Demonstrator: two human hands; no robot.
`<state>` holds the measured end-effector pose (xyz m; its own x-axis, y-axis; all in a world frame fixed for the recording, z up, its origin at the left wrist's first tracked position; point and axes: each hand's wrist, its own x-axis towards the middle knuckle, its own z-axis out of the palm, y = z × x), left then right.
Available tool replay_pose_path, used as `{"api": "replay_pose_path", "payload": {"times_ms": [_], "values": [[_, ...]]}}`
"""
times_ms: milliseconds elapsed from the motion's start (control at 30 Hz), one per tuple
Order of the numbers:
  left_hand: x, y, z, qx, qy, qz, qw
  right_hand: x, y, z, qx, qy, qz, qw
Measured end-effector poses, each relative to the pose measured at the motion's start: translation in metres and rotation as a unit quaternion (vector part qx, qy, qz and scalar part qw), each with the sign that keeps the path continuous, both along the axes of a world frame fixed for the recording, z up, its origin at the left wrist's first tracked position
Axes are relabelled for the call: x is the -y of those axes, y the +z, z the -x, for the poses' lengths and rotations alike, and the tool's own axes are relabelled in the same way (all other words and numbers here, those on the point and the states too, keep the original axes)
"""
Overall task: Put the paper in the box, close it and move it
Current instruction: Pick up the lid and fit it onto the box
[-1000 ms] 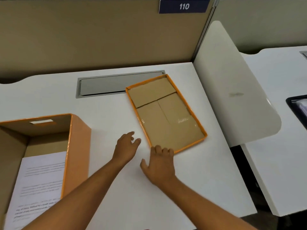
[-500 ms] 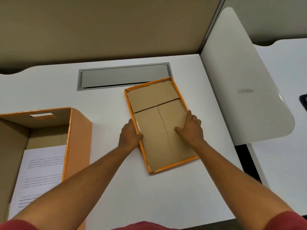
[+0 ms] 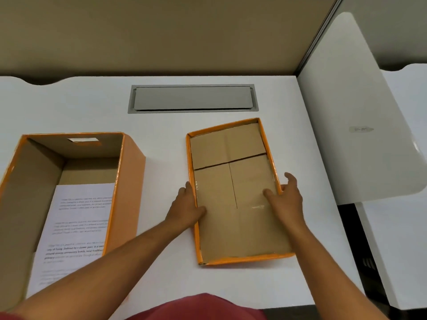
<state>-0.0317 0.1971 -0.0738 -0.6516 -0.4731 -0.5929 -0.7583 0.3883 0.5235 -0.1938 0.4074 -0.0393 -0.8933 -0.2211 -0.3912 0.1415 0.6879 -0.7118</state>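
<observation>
White tabletop (image 3: pixel 161 125) runs back to a beige partition (image 3: pixel 161 31). At the left stands the open orange box (image 3: pixel 132 181). Right of it, and apart from it, the orange lid (image 3: pixel 231 146) sits inside-up. The printed paper (image 3: pixel 78 218) lies flat on the box's floor. The left grip (image 3: pixel 186 210) pinches the lid's left wall, thumb inside. The right grip (image 3: pixel 287 199) pinches the right wall likewise.

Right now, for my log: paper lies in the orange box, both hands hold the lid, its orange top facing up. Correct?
No: the head view shows the lid with its brown inside up. The printed paper is in the orange box; left hand and right hand hold the lid.
</observation>
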Motion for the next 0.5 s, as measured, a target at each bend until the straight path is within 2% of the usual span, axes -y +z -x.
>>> {"api": "replay_pose_path", "payload": {"times_ms": [67,133,233,300,400,500], "values": [[0.001,0.017,0.009,0.021,-0.002,0.018,1.000,0.004,0.027,0.004,-0.015,0.017,0.018,1.000],[-0.003,0.042,0.018,-0.032,0.020,0.015,0.999,0.011,0.051,-0.002,-0.030,0.028,0.037,0.998],[-0.018,0.087,0.028,-0.173,0.083,-0.099,0.976,0.027,0.081,-0.027,-0.040,0.030,0.100,0.994],[-0.030,0.113,0.031,-0.229,0.110,-0.172,0.952,0.037,0.093,-0.049,-0.036,0.012,0.159,0.987],[-0.036,0.133,0.029,-0.262,0.081,-0.111,0.955,0.052,0.102,-0.078,-0.026,-0.015,0.218,0.975],[-0.026,0.136,0.021,-0.264,0.097,-0.041,0.959,0.060,0.100,-0.090,0.048,-0.040,0.275,0.959]]}}
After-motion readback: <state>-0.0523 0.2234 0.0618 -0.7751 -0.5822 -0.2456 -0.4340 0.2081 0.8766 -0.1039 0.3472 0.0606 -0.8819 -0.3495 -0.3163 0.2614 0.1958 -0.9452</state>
